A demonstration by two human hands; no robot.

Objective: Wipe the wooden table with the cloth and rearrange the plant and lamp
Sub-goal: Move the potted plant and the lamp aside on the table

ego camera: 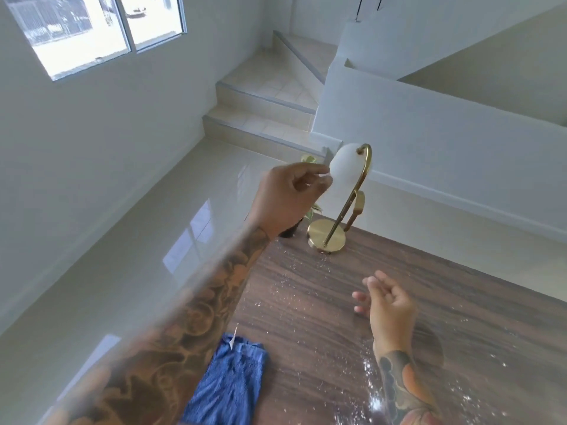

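While both grips hang loose, empty | cloth (228, 384) on table (337, 317), near left hand (285, 200) forearm

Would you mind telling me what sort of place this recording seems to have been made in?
Most likely a home, near the foot of a staircase: tiled stairs rise behind a wooden table that carries a brass lamp, and a window is set in the white wall over a glossy floor.
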